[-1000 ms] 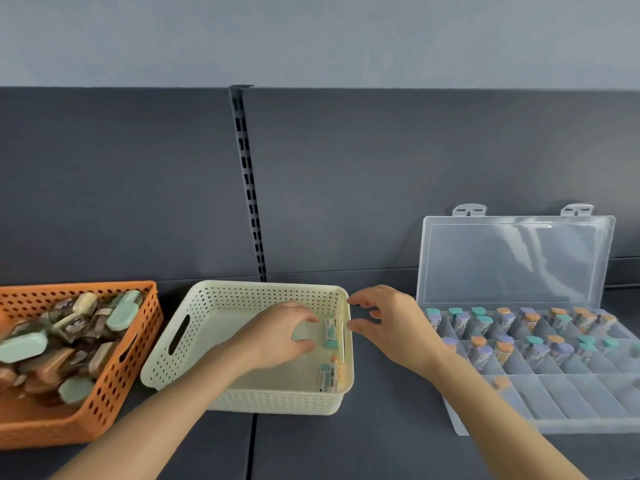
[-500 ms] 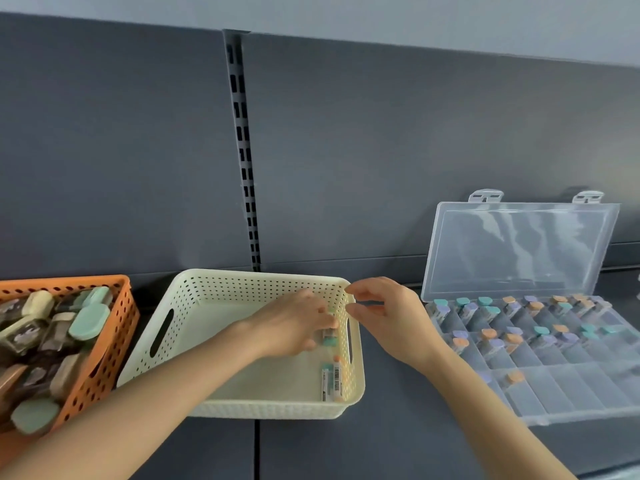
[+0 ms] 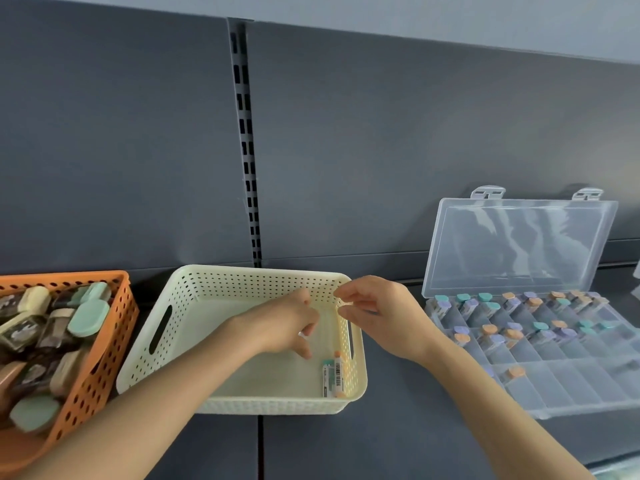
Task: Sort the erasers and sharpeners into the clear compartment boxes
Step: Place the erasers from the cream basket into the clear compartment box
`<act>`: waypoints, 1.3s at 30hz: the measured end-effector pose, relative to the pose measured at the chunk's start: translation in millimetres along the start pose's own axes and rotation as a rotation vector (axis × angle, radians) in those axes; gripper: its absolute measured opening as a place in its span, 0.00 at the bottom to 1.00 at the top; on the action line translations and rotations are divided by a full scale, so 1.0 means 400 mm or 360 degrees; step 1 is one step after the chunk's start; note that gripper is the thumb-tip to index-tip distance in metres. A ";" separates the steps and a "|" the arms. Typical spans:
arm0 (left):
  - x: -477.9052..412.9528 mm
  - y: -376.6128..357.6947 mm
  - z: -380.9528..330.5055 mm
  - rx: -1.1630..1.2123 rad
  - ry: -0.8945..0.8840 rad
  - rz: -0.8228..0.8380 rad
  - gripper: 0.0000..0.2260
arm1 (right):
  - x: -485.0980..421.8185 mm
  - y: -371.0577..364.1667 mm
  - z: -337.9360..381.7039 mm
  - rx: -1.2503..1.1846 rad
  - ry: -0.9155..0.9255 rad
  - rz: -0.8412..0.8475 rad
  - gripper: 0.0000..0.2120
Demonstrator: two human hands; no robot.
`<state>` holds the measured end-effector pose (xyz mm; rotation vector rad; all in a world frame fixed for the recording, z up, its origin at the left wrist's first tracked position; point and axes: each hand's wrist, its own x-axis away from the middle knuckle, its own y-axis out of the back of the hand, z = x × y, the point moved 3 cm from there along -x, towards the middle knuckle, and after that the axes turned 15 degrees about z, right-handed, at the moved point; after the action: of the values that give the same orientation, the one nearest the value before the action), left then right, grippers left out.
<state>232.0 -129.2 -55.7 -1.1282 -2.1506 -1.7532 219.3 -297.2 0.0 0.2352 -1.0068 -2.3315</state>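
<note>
I am working at a dark grey shelf [image 3: 398,441] with a seam running front to back. A matching grey back panel [image 3: 381,150] rises behind it, split by a slotted upright [image 3: 247,168], with a pale wall [image 3: 450,12] above.

My left grip [image 3: 284,327] is down inside the cream basket [image 3: 242,271] with its fingers curled downward; I cannot tell whether it has anything. My right grip [image 3: 381,317] hovers at the basket's right rim, released, with thumb and forefinger apart.

Two labelled pieces [image 3: 332,375], one teal and one orange-tipped, lie in the basket's front right corner. To the right is the clear compartment box [image 3: 571,386], with its lid [image 3: 519,244] propped against the panel. Teal, orange and purple pieces fill its back rows. An orange basket [image 3: 100,368] of mint- and cream-lidded items sits at the left.
</note>
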 end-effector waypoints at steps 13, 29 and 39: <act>0.162 0.008 0.067 0.0403 0.0166 -0.0458 0.08 | -0.044 -0.075 0.061 0.0894 -0.0031 0.0967 0.14; 0.249 -0.031 0.056 0.0880 0.0116 -0.0886 0.13 | -0.115 -0.134 0.084 0.1391 -0.0063 0.1653 0.13; 0.236 -0.021 0.020 0.0924 -0.0017 -0.0977 0.13 | -0.089 -0.014 0.066 0.0099 -0.0189 0.1042 0.05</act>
<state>162.9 -79.5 -13.5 -0.3523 -2.9310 -1.1048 236.0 -257.4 12.1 -0.1913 -1.0231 -1.7323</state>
